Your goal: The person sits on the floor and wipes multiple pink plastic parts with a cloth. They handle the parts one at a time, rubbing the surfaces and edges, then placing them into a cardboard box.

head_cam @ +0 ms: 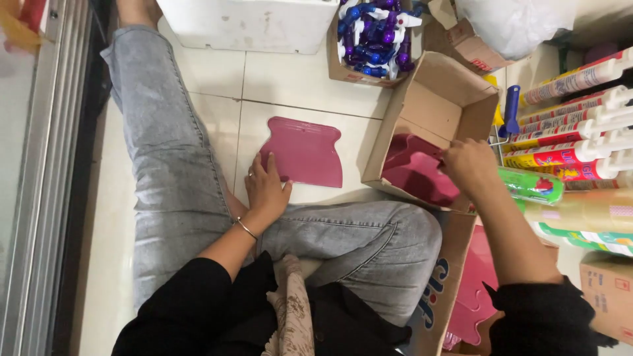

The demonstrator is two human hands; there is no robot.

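I sit on a tiled floor with grey-jeaned legs stretched out. My left hand (266, 186) rests flat on the near edge of a flat pink plastic piece (304, 151) lying on the tiles. My right hand (467, 163) reaches into an open cardboard box (440, 97) and grips the edge of another pink plastic piece (417, 174) inside it. More pink pieces (473, 285) stick out of a second cardboard box by my right knee.
A box of blue and purple spray nozzles (374, 36) stands at the back. A white container (249, 23) lies beyond my legs. Shelved tubes and bottles (572, 132) line the right side. A metal door frame (46, 165) runs along the left.
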